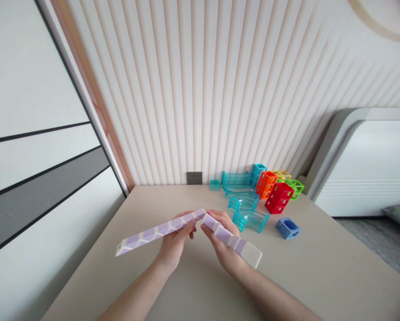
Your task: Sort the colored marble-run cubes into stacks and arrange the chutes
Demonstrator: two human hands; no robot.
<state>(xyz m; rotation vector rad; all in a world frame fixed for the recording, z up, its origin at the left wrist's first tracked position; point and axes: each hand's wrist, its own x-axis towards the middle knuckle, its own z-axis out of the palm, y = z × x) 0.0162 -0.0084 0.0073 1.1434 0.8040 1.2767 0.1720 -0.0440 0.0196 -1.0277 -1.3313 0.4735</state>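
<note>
A long purple-and-white snake puzzle [149, 234], made of wedge-like segments, is held above the table with its two arms sloping down from a bend in the middle. My left hand [173, 244] grips the left arm near the bend, thumb on the near face and fingers behind. On the other arm, my right hand [227, 255] is closed just right of the bend. The left end tapers to a white tip, and a broad white face shows at the right end. Whether the two arms join at the bend is hard to make out.
On the table [126, 294], several clear teal track pieces [249, 219] lie right of my hands. Behind them stand stacked red blocks [279, 198], orange blocks [265, 184] and green blocks [297, 189]. A blue block [288, 228] lies nearer. A ribbed wall [173, 89] borders the back.
</note>
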